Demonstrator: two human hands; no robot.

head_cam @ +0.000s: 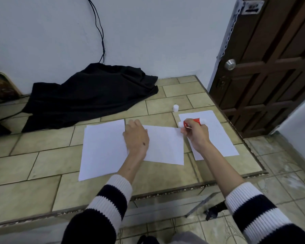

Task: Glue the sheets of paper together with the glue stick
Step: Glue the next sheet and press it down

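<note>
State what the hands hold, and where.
The right hand grips the glue stick around its red barrel. The left hand holds nothing, resting on the paper sheets.

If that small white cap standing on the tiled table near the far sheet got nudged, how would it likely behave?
The small white cap looks like light plastic, so a slight push would probably slide or topple it. It stands upright now, apart from the white paper sheet; being round, it may roll once tipped. The tiled table has grout lines that might catch it.
</note>
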